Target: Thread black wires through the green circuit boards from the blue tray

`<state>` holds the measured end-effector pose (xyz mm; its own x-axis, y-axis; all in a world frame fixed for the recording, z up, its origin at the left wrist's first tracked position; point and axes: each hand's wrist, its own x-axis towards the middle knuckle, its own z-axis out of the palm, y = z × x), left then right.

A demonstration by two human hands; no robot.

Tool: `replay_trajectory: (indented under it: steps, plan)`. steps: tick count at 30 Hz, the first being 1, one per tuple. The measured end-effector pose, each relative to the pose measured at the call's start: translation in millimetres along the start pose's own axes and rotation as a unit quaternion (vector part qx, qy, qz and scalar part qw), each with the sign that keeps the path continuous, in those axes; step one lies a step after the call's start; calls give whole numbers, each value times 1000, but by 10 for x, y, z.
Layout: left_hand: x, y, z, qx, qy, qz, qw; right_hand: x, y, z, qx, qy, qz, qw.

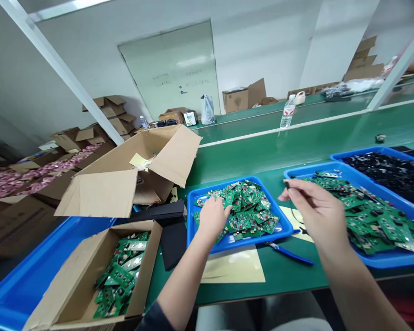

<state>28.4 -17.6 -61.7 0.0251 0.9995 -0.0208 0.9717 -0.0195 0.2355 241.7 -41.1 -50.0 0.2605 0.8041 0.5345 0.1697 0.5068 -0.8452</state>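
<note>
My left hand (213, 218) reaches over the left part of the middle blue tray (189, 207), touching the green circuit boards (243, 202) heaped there. Its thumb stands apart from the fingers, and the fingertips are partly hidden among the boards. To the right, my right hand (315, 209) is raised between the two trays of boards. Thumb and fingers pinch a small black part (287, 185), from which a thin dark wire seems to curve down. Below that hand, blue-handled pliers (291, 253) lie on the green table by the tray's front edge.
A carton of circuit boards (120, 276) stands at the front left, with a larger open carton (131, 170) behind it. Another blue tray (369, 263) of boards is at right, and a tray of black parts (393, 172) beyond it. Yellowish paper (234, 266) lies in front.
</note>
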Motion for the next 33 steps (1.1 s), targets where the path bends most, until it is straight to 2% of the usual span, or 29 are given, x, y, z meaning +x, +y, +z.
replay_trajectory:
  steps: [2,4,7,11,15,18,21,23,25,27,29,33]
  plan:
    - [220,84,124,-19,-2,-3,1000,103,-69,125,-22,-34,-57,998]
    - [343,92,218,-45,-15,-7,999,189,-124,230,-35,-53,-102,993]
    - [403,17,296,-92,-26,-11,995,296,-180,350,-32,-52,-137,989]
    - [400,-127,313,-164,-24,-26,986,404,-209,470,2,-28,-141,990]
    - [384,-237,170,-239,-3,-29,971,455,-190,568,34,3,-129,991]
    - [349,-266,-67,-300,11,-12,954,464,-163,624,38,8,-116,992]
    - [291,-246,-343,-362,10,17,932,461,-150,665,23,-19,-117,993]
    - [250,-216,-501,-430,-14,41,902,455,-150,688,4,-43,-125,991]
    - [211,-177,-619,-548,-62,75,831,448,-152,708,-15,-64,-132,989]
    - [174,-135,-691,-630,-80,96,767,437,-155,728,-30,-83,-138,986]
    - [138,-91,-721,-669,-61,97,734,421,-156,746,-39,-102,-146,983]
    - [83,-13,-696,-715,-41,76,694,382,-151,779,-48,-126,-152,979]
